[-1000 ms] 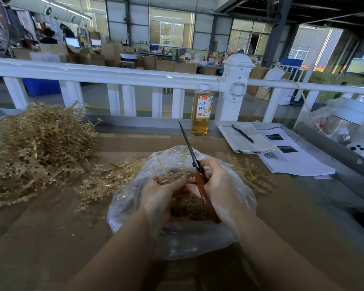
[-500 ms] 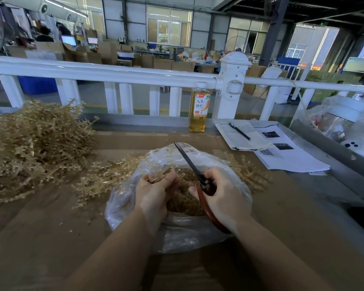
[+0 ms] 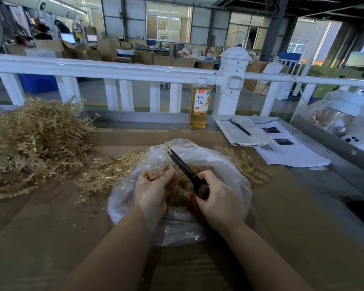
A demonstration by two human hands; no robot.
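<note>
Both my hands are working over a clear plastic bag point(image 3: 225, 166) that is lying open on the cardboard-covered table point(image 3: 51, 227) right in front of me. My left hand point(image 3: 153, 192) is pinching a pale dried sprig point(image 3: 160, 162) between the thumb and the curled fingers. Its stalks are rising out of my grip, and its long axis is leaning up and away from me, slightly to the right, over the bag's mouth.

My right hand point(image 3: 219, 198) is gripping the scissors point(image 3: 183, 166), with the fingers wrapped round the red-brown handles. Their long axis is running on a diagonal, with the handles low near my right wrist and the dark blades pointing away from me and to the left. The tip is ending right at the upper part of the sprig. I am seeing the blades as one dark line with no gap showing between them.

Loose cut bits point(image 3: 180, 184) are lying inside the bag between my hands. More sprigs are spilling out from under the bag on either side, and a big tangled pile point(image 3: 34, 143) of the same stuff is sitting well to my left. Beyond the bag a bottle point(image 3: 199, 106) of amber drink is standing upright against the white railing point(image 3: 93, 68). To the right of it, a pen point(image 3: 240, 127) is lying on a notebook point(image 3: 254, 137) beside printed sheets point(image 3: 290, 154).
</note>
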